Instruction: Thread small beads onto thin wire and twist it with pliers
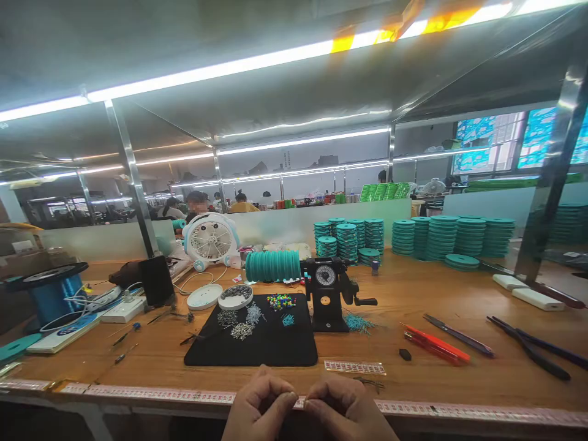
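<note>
I can't read any word or number from here; I only see marks that are too small or blurry. A long white strip (160,392) with reddish marks runs along the table edge (202,401), on both sides of the left hand (263,405) and the right hand (348,407). A short strip (355,367) with reddish marks lies just past the right hand. Farther out past that hand, a round dial (326,276) on the black machine (328,317) has tiny marks. Far beyond both hands, little dark signs (287,160) stand in columns on the wall (358,147); I can't tell what they say.
</note>
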A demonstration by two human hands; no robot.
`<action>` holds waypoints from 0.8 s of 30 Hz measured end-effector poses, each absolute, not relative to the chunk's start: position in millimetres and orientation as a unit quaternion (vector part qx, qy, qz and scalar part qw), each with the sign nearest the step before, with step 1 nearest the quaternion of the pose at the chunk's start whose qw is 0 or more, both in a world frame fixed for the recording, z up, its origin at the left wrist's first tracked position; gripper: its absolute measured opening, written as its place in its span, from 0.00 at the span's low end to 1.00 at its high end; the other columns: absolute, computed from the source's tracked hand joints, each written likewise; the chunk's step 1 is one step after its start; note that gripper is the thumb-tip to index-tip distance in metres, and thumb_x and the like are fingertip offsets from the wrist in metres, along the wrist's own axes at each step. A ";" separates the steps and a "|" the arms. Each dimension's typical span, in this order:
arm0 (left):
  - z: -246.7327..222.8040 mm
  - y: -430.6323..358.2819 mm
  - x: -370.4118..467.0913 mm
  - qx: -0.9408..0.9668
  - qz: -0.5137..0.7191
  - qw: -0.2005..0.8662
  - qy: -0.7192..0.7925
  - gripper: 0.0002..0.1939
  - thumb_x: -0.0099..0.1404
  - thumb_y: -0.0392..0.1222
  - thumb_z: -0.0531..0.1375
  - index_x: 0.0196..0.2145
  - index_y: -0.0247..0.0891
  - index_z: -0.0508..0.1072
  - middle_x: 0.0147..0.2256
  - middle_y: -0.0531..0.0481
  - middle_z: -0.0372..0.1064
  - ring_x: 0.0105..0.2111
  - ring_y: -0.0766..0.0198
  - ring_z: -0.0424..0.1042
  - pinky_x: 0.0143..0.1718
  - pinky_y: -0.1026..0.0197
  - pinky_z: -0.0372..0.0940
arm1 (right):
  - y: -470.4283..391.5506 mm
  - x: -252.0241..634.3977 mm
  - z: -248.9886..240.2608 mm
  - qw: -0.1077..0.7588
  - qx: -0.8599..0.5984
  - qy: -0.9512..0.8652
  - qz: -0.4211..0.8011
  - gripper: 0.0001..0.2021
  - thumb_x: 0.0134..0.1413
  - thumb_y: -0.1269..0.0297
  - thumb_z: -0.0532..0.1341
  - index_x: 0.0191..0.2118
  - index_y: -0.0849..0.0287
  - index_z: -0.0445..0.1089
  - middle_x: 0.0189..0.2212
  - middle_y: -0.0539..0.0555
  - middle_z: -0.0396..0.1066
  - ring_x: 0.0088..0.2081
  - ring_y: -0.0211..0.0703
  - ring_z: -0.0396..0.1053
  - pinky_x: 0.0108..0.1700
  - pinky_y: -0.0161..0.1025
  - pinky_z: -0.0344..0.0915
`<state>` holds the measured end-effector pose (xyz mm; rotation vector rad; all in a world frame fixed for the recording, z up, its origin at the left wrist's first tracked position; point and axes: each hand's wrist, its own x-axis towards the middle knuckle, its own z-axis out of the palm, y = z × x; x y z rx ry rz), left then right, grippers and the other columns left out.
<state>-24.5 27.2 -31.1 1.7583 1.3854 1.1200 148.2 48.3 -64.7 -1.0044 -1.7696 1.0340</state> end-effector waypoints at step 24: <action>-16.0 185.6 -20.7 0.745 0.115 0.059 0.654 0.13 0.64 0.44 0.57 0.45 0.35 0.69 0.46 0.45 0.68 0.44 0.57 0.69 0.45 0.48 0.65 | 63.1 145.0 -87.0 0.387 -0.447 -0.768 0.246 0.04 0.47 0.70 0.56 0.26 0.58 0.67 0.25 0.51 0.70 0.27 0.39 0.66 0.30 0.32 0.56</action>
